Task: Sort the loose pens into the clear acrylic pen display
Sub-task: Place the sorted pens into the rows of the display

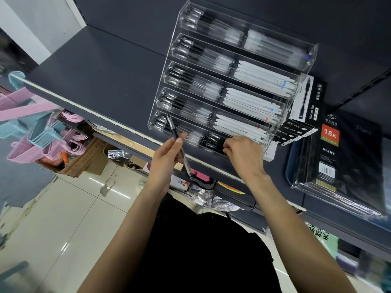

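the left hand (167, 153) is pinching a black pen (177, 142) at mid-barrel, its clip end pointing up over the front row of the clear acrylic pen display (273, 138) on the shelf (95, 81). the right hand (243, 153), fingers curled, is reaching into that row's black pens (211, 141); whether its grip is holding one is unclear. the person is likely best levelling the pen with the row before lowering it.
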A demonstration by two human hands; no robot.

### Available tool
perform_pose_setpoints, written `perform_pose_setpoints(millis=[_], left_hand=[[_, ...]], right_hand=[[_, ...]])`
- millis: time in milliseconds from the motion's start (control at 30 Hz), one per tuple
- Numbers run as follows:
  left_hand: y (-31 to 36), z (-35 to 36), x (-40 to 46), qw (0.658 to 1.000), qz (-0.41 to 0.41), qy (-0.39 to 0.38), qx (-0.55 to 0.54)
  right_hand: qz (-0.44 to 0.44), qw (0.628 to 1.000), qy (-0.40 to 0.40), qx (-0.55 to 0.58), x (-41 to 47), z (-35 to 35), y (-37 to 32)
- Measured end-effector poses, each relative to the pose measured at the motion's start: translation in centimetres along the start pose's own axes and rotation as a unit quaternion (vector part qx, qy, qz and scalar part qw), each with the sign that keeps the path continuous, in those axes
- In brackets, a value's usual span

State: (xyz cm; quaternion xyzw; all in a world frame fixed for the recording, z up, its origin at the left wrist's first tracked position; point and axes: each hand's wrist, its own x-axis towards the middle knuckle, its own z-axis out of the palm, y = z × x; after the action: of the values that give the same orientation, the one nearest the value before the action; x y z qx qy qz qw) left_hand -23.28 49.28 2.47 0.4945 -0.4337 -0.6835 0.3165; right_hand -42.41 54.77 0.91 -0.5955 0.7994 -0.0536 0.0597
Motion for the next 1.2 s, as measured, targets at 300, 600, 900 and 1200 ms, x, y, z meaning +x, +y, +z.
perform_pose_setpoints(millis=[300, 600, 900, 1200], left_hand=[[-0.3, 0.8, 0.3, 1.000, 0.019, -0.005, -0.011], [-0.2, 5.4, 2.4, 0.996, 0.038, -0.049, 0.065], [-1.4, 2.4, 5.7, 0.824, 0.311, -0.023, 0.474], [-3.1, 3.6, 6.3, 0.707, 0.357, -0.045, 0.609]], right_hand=[[-0.008, 0.999, 0.023, 0.022, -0.3, 0.5, 0.5], [0.027, 0.971, 0.083, 0.224, -2.5, -3.1, -0.8], [0.057, 0.998, -0.008, 0.036, -2.9, -2.4, 2.2], [0.047, 0.998, -0.033, 0.000, -2.4, -0.9, 2.1]])
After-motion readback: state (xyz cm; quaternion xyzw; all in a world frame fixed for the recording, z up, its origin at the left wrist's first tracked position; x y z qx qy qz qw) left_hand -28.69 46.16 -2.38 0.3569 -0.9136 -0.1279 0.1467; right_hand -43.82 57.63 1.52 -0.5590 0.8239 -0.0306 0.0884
